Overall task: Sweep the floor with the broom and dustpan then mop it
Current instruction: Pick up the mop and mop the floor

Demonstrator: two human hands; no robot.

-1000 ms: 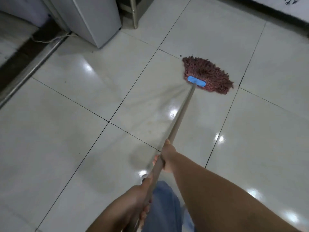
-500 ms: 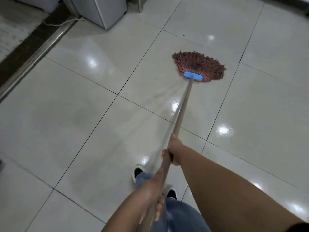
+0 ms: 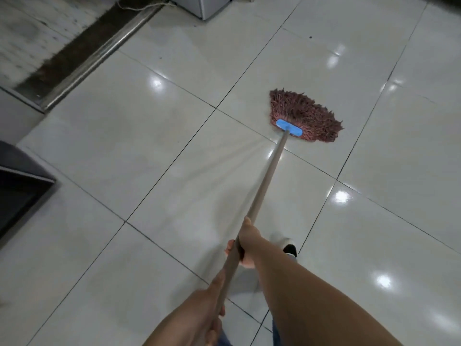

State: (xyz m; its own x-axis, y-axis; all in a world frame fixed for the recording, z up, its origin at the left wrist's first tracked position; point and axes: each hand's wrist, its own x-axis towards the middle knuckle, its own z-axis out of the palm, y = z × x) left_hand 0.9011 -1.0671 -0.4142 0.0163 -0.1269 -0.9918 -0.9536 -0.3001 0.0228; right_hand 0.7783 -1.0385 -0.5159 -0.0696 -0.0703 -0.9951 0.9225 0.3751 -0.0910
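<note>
Reddish shaggy mop (image 3: 305,114) on glossy tiles (image 3: 124,146), left hand (image 3: 207,308) and right hand (image 3: 245,242) wrapped round its smooth pole.

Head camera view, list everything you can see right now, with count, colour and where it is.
mop: one, reddish-brown strands, blue clamp, grey pole, head flat on floor upper right of centre
floor: glossy off-white tiles, dark grout, throughout
threshold strip: one, metal, upper left
cabinet: one, pale grey, top centre, only its base shows
dark object: one, black, left edge, cannot tell what
shoe: one, white and black, beside right arm
right hand: gripping pole, further down
left hand: gripping pole, near its top
</note>
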